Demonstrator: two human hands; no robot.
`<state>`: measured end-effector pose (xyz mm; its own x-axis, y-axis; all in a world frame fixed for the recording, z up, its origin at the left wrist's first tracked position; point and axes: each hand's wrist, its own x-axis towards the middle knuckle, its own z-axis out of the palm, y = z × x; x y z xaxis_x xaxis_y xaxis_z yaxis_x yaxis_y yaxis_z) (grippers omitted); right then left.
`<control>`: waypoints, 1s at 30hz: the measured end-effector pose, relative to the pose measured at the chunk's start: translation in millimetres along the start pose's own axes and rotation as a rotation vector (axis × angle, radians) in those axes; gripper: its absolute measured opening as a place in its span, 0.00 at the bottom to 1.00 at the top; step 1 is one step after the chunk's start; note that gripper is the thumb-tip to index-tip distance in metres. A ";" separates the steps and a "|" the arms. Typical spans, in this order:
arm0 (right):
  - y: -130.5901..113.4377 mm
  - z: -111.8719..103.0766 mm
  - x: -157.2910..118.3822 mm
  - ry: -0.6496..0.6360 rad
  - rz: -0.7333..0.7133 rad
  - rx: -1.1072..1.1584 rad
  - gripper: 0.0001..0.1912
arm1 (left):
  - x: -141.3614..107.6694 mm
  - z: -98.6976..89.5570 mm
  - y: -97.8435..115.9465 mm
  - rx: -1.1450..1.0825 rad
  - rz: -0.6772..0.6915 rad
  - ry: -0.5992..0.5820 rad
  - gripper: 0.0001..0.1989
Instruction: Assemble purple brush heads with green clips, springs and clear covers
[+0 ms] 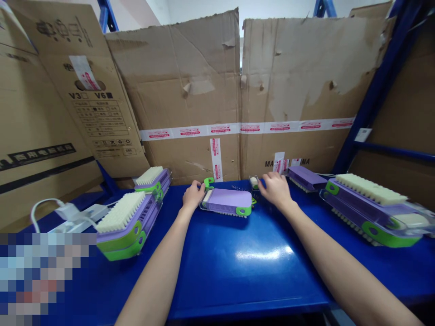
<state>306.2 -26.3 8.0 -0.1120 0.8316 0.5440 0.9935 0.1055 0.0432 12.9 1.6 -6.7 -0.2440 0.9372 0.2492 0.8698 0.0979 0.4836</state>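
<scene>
A purple brush unit (229, 199) lies bristles down on the blue table (258, 276), with a bright green end on the right and a clear end on the left. My left hand (194, 195) is at that clear end, fingers curled in beside a small green plastic piece (209, 182); what lies between the fingertips is hidden. To the right of the unit, my right hand (276, 188) has bent, parted fingers, the tips close to a small clear part with a cream piece (253, 182) inside. Small dark springs (238, 187) and green bits lie behind the unit.
More purple-and-green brush units with cream bristles stand at left (122, 222) and right (370, 208). A purple shell (306, 178) lies beyond my right hand. At left, a white charger (70, 210) sits in a power strip. Cardboard walls (183, 104) and a blue post (377, 90) enclose the table.
</scene>
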 end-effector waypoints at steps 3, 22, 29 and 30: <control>-19.3 -1.5 -2.1 -0.187 -0.128 0.096 0.17 | -0.4 -0.4 0.1 -0.002 -0.001 -0.001 0.16; -15.6 11.8 -5.7 -0.123 -0.031 0.161 0.23 | -6.0 -2.4 -1.2 0.039 0.240 -0.096 0.23; -10.8 22.0 -1.3 -0.140 0.081 0.117 0.22 | -5.1 -0.1 0.1 0.132 0.279 -0.181 0.17; -10.0 23.1 -1.1 -0.171 0.102 0.116 0.22 | -4.9 0.4 -0.1 0.142 0.287 -0.179 0.17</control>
<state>295.9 -15.7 -12.4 -0.0228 0.9206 0.3898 0.9919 0.0696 -0.1064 14.2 -2.9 -8.3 0.0869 0.9758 0.2008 0.9460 -0.1440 0.2905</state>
